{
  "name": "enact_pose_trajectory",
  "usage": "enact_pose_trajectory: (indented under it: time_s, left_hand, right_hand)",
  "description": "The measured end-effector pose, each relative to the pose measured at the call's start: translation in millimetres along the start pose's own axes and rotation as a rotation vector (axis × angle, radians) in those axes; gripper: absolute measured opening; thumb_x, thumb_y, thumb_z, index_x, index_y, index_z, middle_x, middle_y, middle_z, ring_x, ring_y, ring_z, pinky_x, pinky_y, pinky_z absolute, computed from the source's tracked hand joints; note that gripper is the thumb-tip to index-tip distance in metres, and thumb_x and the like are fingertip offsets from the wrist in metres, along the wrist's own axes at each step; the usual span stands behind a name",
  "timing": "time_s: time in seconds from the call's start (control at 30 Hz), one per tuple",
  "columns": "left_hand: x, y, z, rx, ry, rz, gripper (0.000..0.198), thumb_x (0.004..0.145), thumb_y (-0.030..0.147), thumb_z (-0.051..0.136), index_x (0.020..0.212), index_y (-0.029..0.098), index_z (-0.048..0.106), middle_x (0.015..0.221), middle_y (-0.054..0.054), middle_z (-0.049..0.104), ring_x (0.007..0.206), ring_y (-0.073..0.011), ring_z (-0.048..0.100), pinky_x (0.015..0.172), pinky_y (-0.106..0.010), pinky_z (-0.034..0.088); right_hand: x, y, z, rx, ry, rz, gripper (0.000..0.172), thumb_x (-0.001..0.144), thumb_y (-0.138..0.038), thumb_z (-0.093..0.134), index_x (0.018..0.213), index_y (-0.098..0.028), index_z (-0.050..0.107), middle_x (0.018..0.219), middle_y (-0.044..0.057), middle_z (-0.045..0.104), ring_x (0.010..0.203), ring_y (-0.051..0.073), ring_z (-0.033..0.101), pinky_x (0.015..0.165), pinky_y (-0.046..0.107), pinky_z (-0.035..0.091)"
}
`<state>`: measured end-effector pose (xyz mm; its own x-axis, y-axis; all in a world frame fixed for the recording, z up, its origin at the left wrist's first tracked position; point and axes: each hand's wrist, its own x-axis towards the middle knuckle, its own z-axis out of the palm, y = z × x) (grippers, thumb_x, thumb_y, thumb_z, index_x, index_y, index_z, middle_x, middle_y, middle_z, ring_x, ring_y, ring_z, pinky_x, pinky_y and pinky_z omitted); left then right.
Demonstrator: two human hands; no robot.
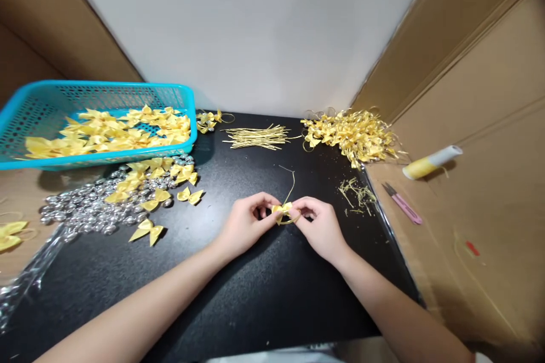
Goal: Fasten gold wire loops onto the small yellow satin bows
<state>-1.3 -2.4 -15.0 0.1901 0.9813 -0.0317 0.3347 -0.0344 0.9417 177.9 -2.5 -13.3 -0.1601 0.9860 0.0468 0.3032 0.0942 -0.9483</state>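
Observation:
Both of my hands meet over the middle of the black table (238, 295). Between their fingertips is a yellow ribbon bow (281, 212). My left hand (251, 221) pinches the bow's left side, and my right hand (317, 224) pinches its right side. A thin gold cord (293, 181) rises from the bow and bends to the left at its top. Part of the cord curves below the bow near my right fingers. The knot itself is too small to make out.
A blue basket (128, 153) of yellow bows stands back left. Before it lie silver beads (97, 198) and loose bows (149, 231). Cut gold cords (258, 137) lie at the back, finished-looking bows (357, 133) right. Thread snips (402, 204), cord scraps (357, 195) and a tube (432, 163) are at right.

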Motion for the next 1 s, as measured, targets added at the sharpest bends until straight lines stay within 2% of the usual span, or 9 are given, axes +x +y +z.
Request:
enact_pose_trajectory:
  time_s: [0.3, 0.47, 0.67, 1.0]
  left_hand:
    - [-3.2, 2.2, -4.8, 0.047, -0.049, 0.03, 0.024, 0.081, 0.038, 0.069, 0.084, 0.015, 0.069, 0.06, 0.003, 0.055, 0.053, -0.0079, 0.042, 0.048, -0.018, 0.034]
    - [-4.5, 2.9, -4.6, 0.064, -0.067, 0.061, 0.018, 0.081, 0.033, 0.068, 0.081, 0.015, 0.068, 0.061, 0.003, 0.057, 0.053, -0.0073, 0.042, 0.05, -0.018, 0.035]
    - [-4.6, 0.8, -5.0, 0.066, -0.066, 0.072, 0.015, 0.08, 0.031, 0.07, 0.082, 0.015, 0.069, 0.062, 0.003, 0.059, 0.055, -0.0074, 0.045, 0.051, -0.018, 0.037]
    - [-6.5, 0.4, -4.4, 0.039, -0.029, 0.061, 0.018, 0.075, 0.032, 0.075, 0.078, 0.015, 0.069, 0.063, 0.001, 0.063, 0.057, -0.0087, 0.049, 0.052, -0.019, 0.039]
  right_hand:
    - [-2.5, -5.3, -1.7, -0.028, -0.024, -0.02, 0.015, 0.084, -0.026, 0.062, 0.074, -0.016, 0.069, 0.081, 0.008, 0.073, 0.072, 0.017, 0.067, 0.067, 0.03, 0.055]
    - [-3.2, -3.9, -1.0, 0.011, -0.008, -0.059, 0.013, 0.082, -0.023, 0.064, 0.071, -0.016, 0.068, 0.09, 0.009, 0.073, 0.08, 0.017, 0.069, 0.067, 0.026, 0.055]
    - [-4.5, -3.3, 0.1, -0.04, 0.012, -0.079, 0.013, 0.082, -0.021, 0.064, 0.071, -0.017, 0.069, 0.081, 0.007, 0.073, 0.072, 0.014, 0.066, 0.063, 0.025, 0.053]
    - [-5.3, -2.3, 4.6, -0.039, 0.052, -0.12, 0.011, 0.078, -0.017, 0.067, 0.067, -0.018, 0.068, 0.08, 0.006, 0.071, 0.074, 0.015, 0.067, 0.068, 0.028, 0.055]
